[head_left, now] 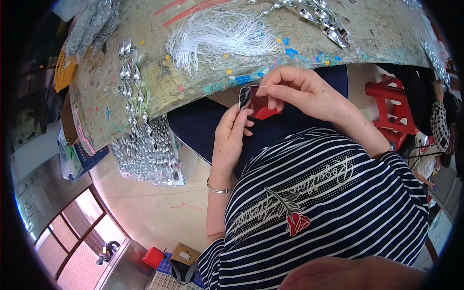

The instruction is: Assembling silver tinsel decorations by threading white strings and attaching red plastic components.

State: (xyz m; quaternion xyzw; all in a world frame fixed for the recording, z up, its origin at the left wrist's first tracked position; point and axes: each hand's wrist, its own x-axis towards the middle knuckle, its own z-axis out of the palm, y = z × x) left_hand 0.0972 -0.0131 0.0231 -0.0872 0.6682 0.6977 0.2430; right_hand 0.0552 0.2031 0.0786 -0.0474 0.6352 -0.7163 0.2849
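Between the thumb and fingers of my left hand is a small shiny silver piece, held just off the near table edge. My right hand pinches a thin white string that runs to the top of that piece. On the table beyond my hands lies a loose bundle of white strings. To the left, strands of twisted silver ornaments drape over the edge, above a dense hanging mass of similar ornaments. More silver spiral pieces lie at the far right of the table.
The worn table carries scattered coloured flecks. A plastic bag of silver pieces and a yellow basket are at the far left. A red stool stands at right, near another person's patterned sleeve. A cardboard box sits behind, lower left.
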